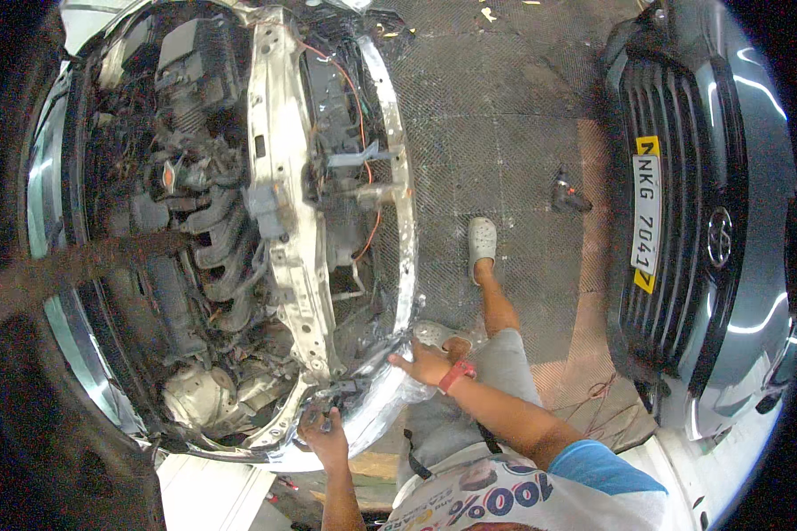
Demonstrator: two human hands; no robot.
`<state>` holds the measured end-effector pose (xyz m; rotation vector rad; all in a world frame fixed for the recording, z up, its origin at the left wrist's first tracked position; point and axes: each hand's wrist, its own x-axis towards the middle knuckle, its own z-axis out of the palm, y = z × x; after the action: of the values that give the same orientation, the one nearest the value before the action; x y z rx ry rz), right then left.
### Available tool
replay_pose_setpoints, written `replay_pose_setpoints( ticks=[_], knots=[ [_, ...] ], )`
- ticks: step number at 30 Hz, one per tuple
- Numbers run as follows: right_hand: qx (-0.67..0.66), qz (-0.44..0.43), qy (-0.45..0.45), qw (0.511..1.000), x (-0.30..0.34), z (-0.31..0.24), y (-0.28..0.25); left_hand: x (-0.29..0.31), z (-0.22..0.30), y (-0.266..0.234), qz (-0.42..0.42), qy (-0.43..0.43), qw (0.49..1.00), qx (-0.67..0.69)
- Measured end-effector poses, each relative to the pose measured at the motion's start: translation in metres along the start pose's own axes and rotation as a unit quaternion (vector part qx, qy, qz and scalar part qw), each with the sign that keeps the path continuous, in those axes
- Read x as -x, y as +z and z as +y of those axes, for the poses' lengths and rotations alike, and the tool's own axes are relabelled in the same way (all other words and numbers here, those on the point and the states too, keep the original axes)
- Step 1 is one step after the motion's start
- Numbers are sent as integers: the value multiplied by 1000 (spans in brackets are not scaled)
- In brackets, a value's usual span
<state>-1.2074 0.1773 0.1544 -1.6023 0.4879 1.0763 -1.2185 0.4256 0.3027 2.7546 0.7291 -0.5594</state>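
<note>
Fingers curled, my left hand (326, 435) is at the front corner of a car with its front end stripped. A small dark object shows at its fingertips, but I cannot make out what it is. Just beyond the fingertips is a dark bracket (344, 388) on the body corner. My right hand (423, 365), with a red wristband (456, 375) behind it, rests with fingers apart on the shiny, pale curved front panel (374, 409). A pale radiator support (285, 177) runs away from the corner, parallel to a curved whitish front bar (400, 221).
Left of the support lies the exposed engine (217, 230). A loose orange-red wire (364, 133) hangs between support and bar. On the dark mat floor (452, 133) lies a dark power tool (567, 192). A second, dark car (682, 212) stands at the right.
</note>
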Motion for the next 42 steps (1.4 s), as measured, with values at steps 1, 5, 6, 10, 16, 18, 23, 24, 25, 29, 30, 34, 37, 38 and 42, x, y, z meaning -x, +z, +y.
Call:
replay_pose_setpoints(
  ticks=[1,5,6,10,16,18,23,24,25,29,30,34,37,38,42],
  knots=[
    [8,-29,17,999,2,-5,-6,0,-9,2,7,-16,999,32],
    [76,-93,4,993,-11,0,-17,0,8,-1,-8,-79,997,-2],
    [86,-113,-7,990,-11,-6,-29,1,7,1,-17,-80,997,3],
    [55,-194,2,980,-17,-12,-71,4,7,4,-3,-115,993,20],
    [200,-146,-32,968,-50,52,-104,6,22,3,29,-126,991,-22],
    [97,-180,-34,978,-57,82,-125,9,13,2,24,-80,996,-18],
    [166,-107,115,974,-57,85,-153,12,26,6,46,-126,989,-63],
    [173,-108,103,974,-57,86,-153,11,25,6,41,-135,989,-54],
    [180,-108,90,974,-58,88,-151,9,24,6,37,-143,988,-45],
    [136,-105,75,982,-36,53,-140,4,43,0,24,-166,985,-28],
    [103,-131,64,984,-28,36,-138,5,45,0,16,-178,984,-13],
    [-2,-144,28,989,-19,36,-101,16,33,10,79,-91,993,-9],
    [-22,-121,40,992,-13,35,-74,9,29,8,63,-50,995,-50],
    [-23,-120,53,991,-9,28,-69,11,26,9,71,-55,995,-39],
    [-47,-129,33,990,-7,34,-42,12,33,2,71,-67,995,-30]
  ],
)
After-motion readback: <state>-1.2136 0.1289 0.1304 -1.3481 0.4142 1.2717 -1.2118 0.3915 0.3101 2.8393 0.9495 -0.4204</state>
